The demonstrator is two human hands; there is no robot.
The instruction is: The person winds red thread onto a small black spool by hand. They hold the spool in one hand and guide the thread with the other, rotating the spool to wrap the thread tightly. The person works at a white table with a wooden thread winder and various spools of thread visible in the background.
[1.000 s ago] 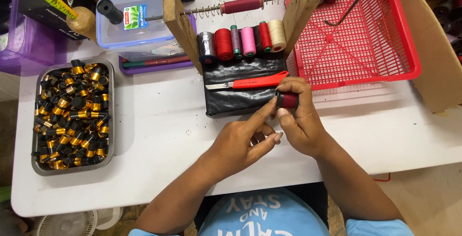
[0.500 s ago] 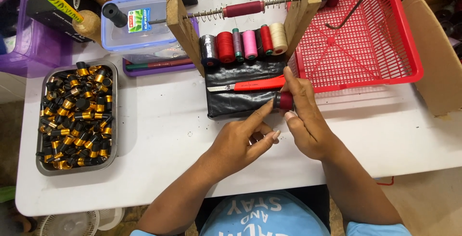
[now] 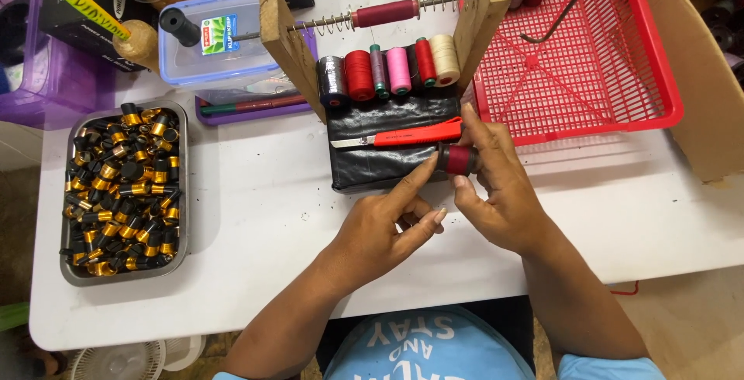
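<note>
My right hand (image 3: 500, 194) grips a small black cylinder wrapped in dark red thread (image 3: 457, 159), held just above the black base of a wooden thread stand (image 3: 387, 151). My left hand (image 3: 384, 229) reaches in from the left, its index fingertip touching the cylinder's left end. A red-handled knife (image 3: 407, 136) lies on the black base just beyond the fingers. Several thread spools (image 3: 387, 70) in black, red, pink and cream stand in a row on the stand, under a metal rod carrying a dark red spool (image 3: 385, 14).
A metal tray (image 3: 70, 267) full of black-and-gold cylinders sits at the left. A red plastic basket (image 3: 659, 93) stands at the back right beside a cardboard box (image 3: 709, 62). A clear lidded container (image 3: 201, 62) and a purple bin (image 3: 39, 89) stand at the back left.
My left index finger has stretched out to the end of the red-wrapped cylinder. My right hand has turned the cylinder slightly and still holds it over the black base.
</note>
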